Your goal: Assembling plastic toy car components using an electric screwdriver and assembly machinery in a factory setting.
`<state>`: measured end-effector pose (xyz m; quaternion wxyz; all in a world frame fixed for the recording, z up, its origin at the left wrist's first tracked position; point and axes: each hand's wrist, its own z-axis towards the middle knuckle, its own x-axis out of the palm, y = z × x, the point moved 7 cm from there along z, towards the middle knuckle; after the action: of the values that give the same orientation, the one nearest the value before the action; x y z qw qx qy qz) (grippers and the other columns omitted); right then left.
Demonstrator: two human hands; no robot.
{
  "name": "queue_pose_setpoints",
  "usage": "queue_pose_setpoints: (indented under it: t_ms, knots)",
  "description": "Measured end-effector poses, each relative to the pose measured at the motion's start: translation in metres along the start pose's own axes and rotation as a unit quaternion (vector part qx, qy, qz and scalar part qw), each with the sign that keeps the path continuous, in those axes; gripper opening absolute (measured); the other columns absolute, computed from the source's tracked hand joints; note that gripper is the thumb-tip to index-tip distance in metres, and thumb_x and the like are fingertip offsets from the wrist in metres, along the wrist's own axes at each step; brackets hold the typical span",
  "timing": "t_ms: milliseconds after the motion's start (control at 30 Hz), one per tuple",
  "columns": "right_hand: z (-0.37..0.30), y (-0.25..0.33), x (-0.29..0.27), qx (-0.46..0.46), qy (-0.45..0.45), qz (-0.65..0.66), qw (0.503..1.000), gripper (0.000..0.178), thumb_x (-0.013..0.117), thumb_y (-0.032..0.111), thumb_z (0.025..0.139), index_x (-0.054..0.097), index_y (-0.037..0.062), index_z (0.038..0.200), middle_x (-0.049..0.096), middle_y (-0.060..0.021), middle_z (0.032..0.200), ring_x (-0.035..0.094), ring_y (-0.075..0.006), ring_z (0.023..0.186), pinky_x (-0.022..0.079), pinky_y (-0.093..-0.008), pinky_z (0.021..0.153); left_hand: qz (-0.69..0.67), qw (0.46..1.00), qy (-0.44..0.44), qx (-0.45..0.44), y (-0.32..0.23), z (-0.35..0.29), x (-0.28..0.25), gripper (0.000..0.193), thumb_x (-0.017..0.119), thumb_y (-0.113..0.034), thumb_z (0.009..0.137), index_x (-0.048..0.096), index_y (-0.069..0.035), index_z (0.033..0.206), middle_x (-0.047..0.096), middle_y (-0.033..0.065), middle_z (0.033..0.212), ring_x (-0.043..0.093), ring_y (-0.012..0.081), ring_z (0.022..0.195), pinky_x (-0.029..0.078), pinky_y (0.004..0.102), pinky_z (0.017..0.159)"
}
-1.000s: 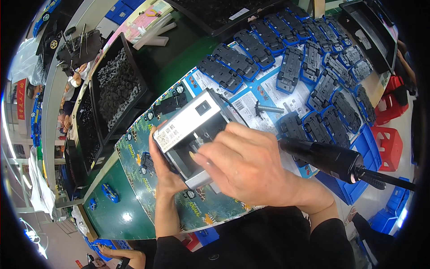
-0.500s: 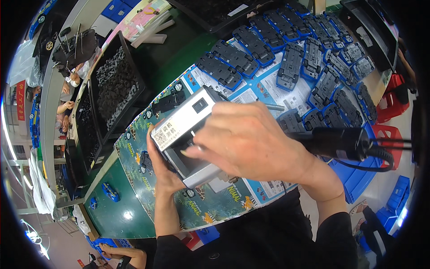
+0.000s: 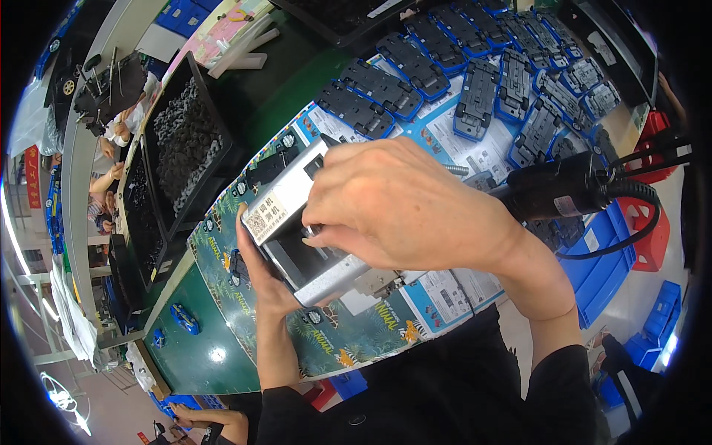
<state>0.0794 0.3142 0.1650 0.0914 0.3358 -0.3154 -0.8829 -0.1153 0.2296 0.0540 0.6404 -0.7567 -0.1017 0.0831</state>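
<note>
A silver metal box [image 3: 298, 182] with a switch, a pale label and a dark open recess stands tilted in front of me. My left hand [image 3: 265, 278] is closed around its left side, with most of the fingers hidden behind it. Over the recess, my right hand [image 3: 415, 204] is pinched at the thumb and fingertips. A small shiny bit shows at those fingertips, too small to name. Beyond my right wrist is a black cylindrical tool [image 3: 552, 185] with a cable, resembling an electric screwdriver; the hand does not visibly hold it.
Several blue toy cars [image 3: 475, 100] lie with black undersides up on printed sheets at the far right. A black tray [image 3: 222, 141] of small dark parts stands at the left. Two small blue cars [image 3: 183, 319] are on the green table. Red stools [image 3: 645, 233] stand beyond the right edge.
My right fingertips have moved slightly up within the recess and are less blurred. The black cylindrical tool appears higher in view. My left hand keeps its hold on the box.
</note>
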Motion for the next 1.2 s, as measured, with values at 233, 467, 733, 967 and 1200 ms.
queue_pose_setpoints:
  t_ms: [233,467,733,967,1200]
  knots:
    - [0.001,-0.002,0.000,0.032,0.090,0.014,0.995,0.014,0.077,0.016,0.074,0.071,0.0035,0.076,0.067,-0.0087,0.070,0.064,-0.0288,0.070,0.048,-0.0386,0.061,0.075,0.989,0.031,0.121,-0.015,-0.002,0.006,0.135,0.094,-0.025,0.055,0.005,-0.009,0.155,0.049,0.0226,0.139,0.058,0.0336,0.122,0.050,0.0465,0.103]
    - [-0.006,0.004,-0.004,0.009,0.039,0.031,0.999,0.012,0.078,0.013,0.073,0.070,0.0050,0.078,0.068,-0.0067,0.071,0.062,-0.0249,0.067,0.047,-0.0357,0.058,0.227,0.919,0.066,0.317,-0.033,-0.018,0.014,0.105,0.082,-0.030,0.079,0.013,-0.007,0.155,0.052,0.0228,0.137,0.061,0.0336,0.119,0.050,0.0462,0.102]
    - [-0.013,0.021,-0.005,-0.018,-0.009,0.022,1.000,0.017,0.079,0.007,0.070,0.067,0.0067,0.081,0.067,-0.0026,0.079,0.061,-0.0199,0.070,0.049,-0.0313,0.057,0.204,0.944,0.023,0.258,-0.026,-0.017,0.005,0.126,0.093,-0.011,0.061,0.011,-0.008,0.156,0.042,0.0205,0.144,0.054,0.0311,0.125,0.047,0.0444,0.104]
    - [-0.020,0.029,-0.003,-0.039,0.002,0.005,0.999,0.022,0.079,0.005,0.067,0.066,0.0046,0.084,0.065,-0.0028,0.080,0.060,-0.0191,0.070,0.048,-0.0305,0.053,0.235,0.919,0.033,0.314,-0.032,-0.021,0.007,0.126,0.094,-0.019,0.060,0.014,-0.005,0.155,0.038,0.0183,0.147,0.046,0.0304,0.132,0.042,0.0449,0.108]
    - [-0.030,0.022,-0.007,-0.057,-0.119,0.058,0.990,0.028,0.080,-0.003,0.064,0.067,0.0017,0.089,0.068,-0.0069,0.085,0.061,-0.0214,0.067,0.049,-0.0298,0.053,0.208,0.931,0.028,0.298,-0.023,-0.020,0.000,0.138,0.099,-0.027,0.051,0.010,0.003,0.152,0.031,0.0259,0.148,0.042,0.0357,0.135,0.035,0.0475,0.112]
